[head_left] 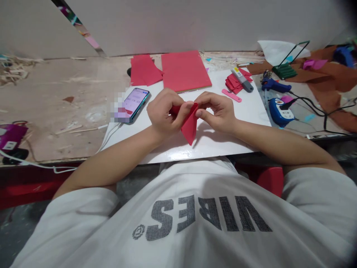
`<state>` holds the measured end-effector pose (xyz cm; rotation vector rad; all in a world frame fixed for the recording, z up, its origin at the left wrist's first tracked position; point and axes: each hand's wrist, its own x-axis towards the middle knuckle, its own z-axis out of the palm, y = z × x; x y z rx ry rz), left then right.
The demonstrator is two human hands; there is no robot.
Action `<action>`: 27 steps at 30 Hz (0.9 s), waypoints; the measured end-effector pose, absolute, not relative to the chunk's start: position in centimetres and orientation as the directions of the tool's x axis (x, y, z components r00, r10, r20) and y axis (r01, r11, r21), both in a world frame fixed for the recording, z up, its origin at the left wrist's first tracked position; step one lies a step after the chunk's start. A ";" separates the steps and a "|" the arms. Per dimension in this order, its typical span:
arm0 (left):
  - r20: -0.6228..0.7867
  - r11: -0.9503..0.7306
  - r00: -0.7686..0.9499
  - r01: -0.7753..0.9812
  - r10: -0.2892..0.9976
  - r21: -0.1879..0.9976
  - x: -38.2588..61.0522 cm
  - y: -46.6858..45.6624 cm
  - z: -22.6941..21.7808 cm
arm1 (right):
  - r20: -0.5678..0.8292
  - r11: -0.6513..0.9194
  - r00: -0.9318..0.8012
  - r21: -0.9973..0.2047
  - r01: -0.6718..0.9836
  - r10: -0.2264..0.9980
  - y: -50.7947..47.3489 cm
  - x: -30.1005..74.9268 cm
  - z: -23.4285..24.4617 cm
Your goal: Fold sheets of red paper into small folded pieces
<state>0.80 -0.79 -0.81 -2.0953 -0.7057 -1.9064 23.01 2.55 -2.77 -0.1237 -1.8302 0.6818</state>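
Both of my hands hold a folded piece of red paper (190, 125) just above a white board (245, 111) on the table. My left hand (164, 111) is closed around the paper's upper left part. My right hand (216, 108) pinches its top edge from the right. The paper's point hangs down towards the board.
A stack of red sheets (184, 70) and loose red paper (145, 70) lie behind my hands, with a phone (135, 102) to the left. To the right are folded red pieces (235, 82), a grey cutter (242, 80), a pink stick (231, 95) and a blue glue gun (275, 86) with cables.
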 end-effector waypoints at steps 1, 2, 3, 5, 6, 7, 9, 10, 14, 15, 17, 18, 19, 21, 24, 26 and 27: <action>0.986 -0.864 0.041 0.488 0.159 0.120 0.8 -0.9 -0.8 | 0.841 0.833 -0.364 -0.500 -0.237 0.401 2.5 23.0 -2.7; 0.986 -0.868 0.056 0.483 0.159 0.112 0.8 -0.9 -0.9 | 0.842 0.834 -0.356 -0.500 -0.233 0.405 2.4 22.9 -2.7; 0.977 -0.873 0.086 0.470 0.194 0.132 0.6 -0.9 -1.1 | 0.839 0.832 -0.351 -0.507 -0.223 0.416 2.4 22.9 -2.7; 0.930 -0.868 0.165 0.443 0.327 0.226 0.3 -0.8 -1.6 | 0.819 0.820 -0.349 -0.538 -0.196 0.455 2.4 22.8 -2.8; 0.905 -0.858 0.188 0.437 0.381 0.270 0.2 -0.8 -1.8 | 0.806 0.809 -0.350 -0.559 -0.181 0.478 2.5 22.7 -2.8; 0.893 -0.852 0.193 0.433 0.407 0.295 0.2 -0.9 -1.8 | 0.791 0.797 -0.350 -0.580 -0.168 0.502 2.5 22.7 -2.8; 0.914 -0.864 0.143 0.409 0.380 0.294 0.5 -1.1 -1.7 | 0.764 0.772 -0.345 -0.618 -0.147 0.545 2.6 22.7 -2.9; 0.929 -0.875 0.108 0.390 0.354 0.288 0.7 -1.3 -1.5 | 0.751 0.760 -0.338 -0.635 -0.137 0.567 2.7 22.7 -3.0; 0.936 -0.901 0.084 0.311 0.341 0.301 0.9 -1.4 -1.0 | 0.703 0.714 -0.287 -0.695 -0.083 0.651 3.3 23.1 -3.4; 0.928 -0.898 0.107 0.312 0.357 0.309 0.7 -1.3 -1.2 | 0.695 0.706 -0.277 -0.704 -0.074 0.664 3.5 23.2 -3.5; 0.913 -0.886 0.138 0.335 0.384 0.321 0.3 -0.7 -1.7 | 0.685 0.698 -0.264 -0.714 -0.058 0.679 3.9 23.3 -3.7; 0.908 -0.878 0.138 0.349 0.395 0.328 0.0 -0.3 -2.0 | 0.681 0.695 -0.257 -0.717 -0.048 0.685 4.0 23.4 -3.7; 0.907 -0.872 0.133 0.358 0.400 0.333 -0.2 0.1 -2.3 | 0.678 0.693 -0.250 -0.720 -0.037 0.691 4.2 23.4 -3.8; 0.909 -0.873 0.115 0.348 0.400 0.341 -0.6 0.8 -2.9 | 0.676 0.692 -0.235 -0.722 -0.018 0.699 4.3 23.5 -3.8; 0.883 -0.863 0.153 0.337 0.444 0.376 -1.5 1.5 -3.4 | 0.678 0.696 -0.219 -0.718 0.006 0.701 4.4 23.6 -3.8; 0.844 -0.844 0.212 0.356 0.492 0.402 -2.1 1.8 -3.6 | 0.691 0.711 -0.218 -0.703 0.020 0.690 4.3 23.7 -3.8; 0.833 -0.843 0.237 0.356 0.499 0.403 -2.4 2.0 -3.8 | 0.703 0.724 -0.219 -0.690 0.026 0.677 4.3 23.8 -3.8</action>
